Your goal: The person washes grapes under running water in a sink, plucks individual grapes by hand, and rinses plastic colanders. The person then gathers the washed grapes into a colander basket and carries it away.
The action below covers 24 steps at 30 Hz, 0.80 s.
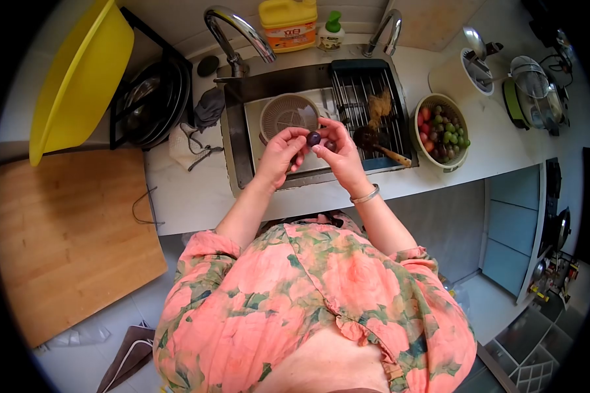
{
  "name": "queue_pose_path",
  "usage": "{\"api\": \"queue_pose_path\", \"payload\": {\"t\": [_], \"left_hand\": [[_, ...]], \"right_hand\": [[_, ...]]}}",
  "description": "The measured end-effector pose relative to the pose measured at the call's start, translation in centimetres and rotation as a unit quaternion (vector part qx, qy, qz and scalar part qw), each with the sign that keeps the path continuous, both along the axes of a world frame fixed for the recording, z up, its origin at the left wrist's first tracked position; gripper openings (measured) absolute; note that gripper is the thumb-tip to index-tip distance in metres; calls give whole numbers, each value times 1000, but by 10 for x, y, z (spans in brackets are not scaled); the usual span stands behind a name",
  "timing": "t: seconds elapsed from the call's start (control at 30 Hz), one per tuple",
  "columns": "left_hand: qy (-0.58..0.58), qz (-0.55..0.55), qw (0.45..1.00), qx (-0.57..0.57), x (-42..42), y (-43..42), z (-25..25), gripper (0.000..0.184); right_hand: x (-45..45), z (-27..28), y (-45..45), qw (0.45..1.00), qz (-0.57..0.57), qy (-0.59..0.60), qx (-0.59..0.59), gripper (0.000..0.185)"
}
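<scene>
Over the front of the sink, my two hands are close together. My left hand (284, 156) is closed, with thumb and fingertips pinching a dark purple grape (313, 138). My right hand (339, 152) is curled just beside it, its thumb close to the same grape. A second, brownish-red grape (330, 146) shows between the right thumb and fingers. A round, slotted beige colander (283, 108) sits in the sink basin behind my hands, partly hidden by them. To the right, a beige basket (418, 112) holds green and reddish grapes and several larger red fruits.
A black draining rack (347, 85) spans the sink's right side, with a wooden-handled brush (394, 156) on it. Two faucets (242, 33) rise behind. A yellow basin (78, 72), a cutting board (72, 236) and a grey cloth (209, 108) are at left.
</scene>
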<state>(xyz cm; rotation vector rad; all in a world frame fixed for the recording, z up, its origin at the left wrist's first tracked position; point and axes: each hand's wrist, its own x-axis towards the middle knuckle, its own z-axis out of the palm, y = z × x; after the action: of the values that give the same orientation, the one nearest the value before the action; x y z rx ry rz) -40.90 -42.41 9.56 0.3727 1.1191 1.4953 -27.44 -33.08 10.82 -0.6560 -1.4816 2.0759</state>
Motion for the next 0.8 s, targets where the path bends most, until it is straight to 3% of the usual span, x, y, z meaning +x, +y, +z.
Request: {"api": "queue_pose_path", "payload": {"t": [0.3, 0.53, 0.73, 0.8], "left_hand": [[92, -2, 995, 38, 3, -2, 5, 23], [94, -6, 993, 69, 0, -3, 5, 25], [63, 3, 995, 74, -1, -4, 14, 31], [155, -38, 985, 70, -3, -6, 15, 33]], "right_hand": [[-5, 1, -1, 996, -41, -4, 79, 50], [-6, 6, -3, 996, -43, 3, 79, 39], [-7, 6, -2, 996, -55, 5, 70, 41], [-7, 4, -2, 995, -60, -1, 85, 40]]}}
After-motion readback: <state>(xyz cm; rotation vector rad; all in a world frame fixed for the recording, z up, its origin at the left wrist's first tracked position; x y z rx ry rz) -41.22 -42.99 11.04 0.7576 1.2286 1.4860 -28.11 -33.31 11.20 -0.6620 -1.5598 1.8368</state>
